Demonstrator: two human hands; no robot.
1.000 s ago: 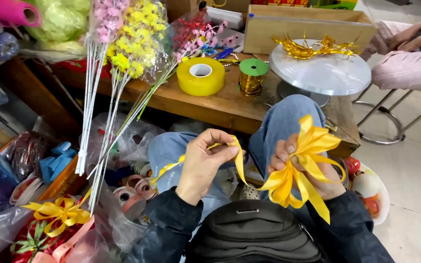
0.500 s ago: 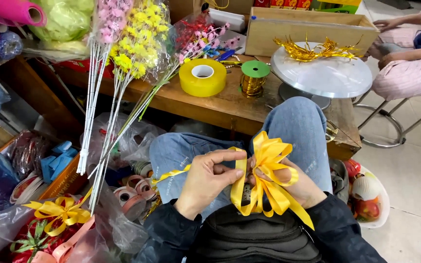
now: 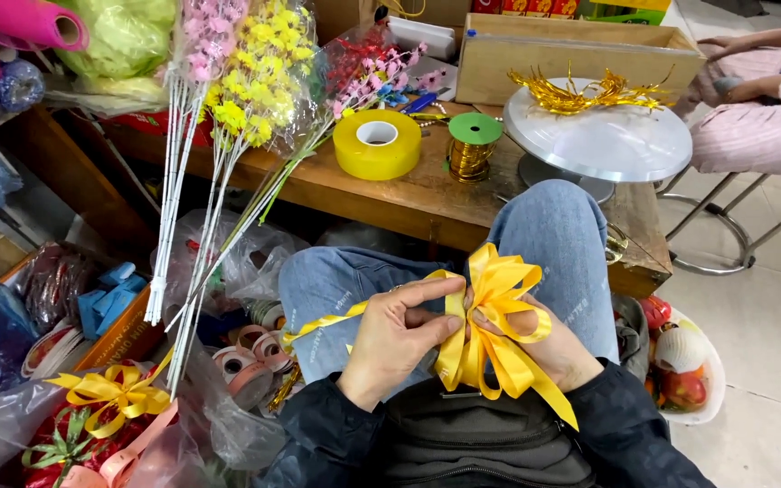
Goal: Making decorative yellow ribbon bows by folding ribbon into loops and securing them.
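A looped yellow ribbon bow [image 3: 492,316] sits over my lap, above my jeans-clad knees. My left hand [image 3: 399,334] pinches the bow's centre from the left, and a strand of yellow ribbon trails from it down to the left. My right hand [image 3: 549,348] holds the bow from behind and below, mostly hidden by the loops. The bow's tails hang down toward my black bag [image 3: 490,443].
A wooden table [image 3: 409,194] ahead carries a yellow ribbon roll [image 3: 377,143], a green-topped gold spool [image 3: 474,145], a round white turntable [image 3: 600,140] with gold trim and a cardboard box [image 3: 580,56]. Artificial flower stems [image 3: 228,117] lean at left. Another person sits at upper right.
The bow and both hands have shifted left and lower toward my lap. My left hand has closed in on the bow's centre, and the loops are gathered tighter.
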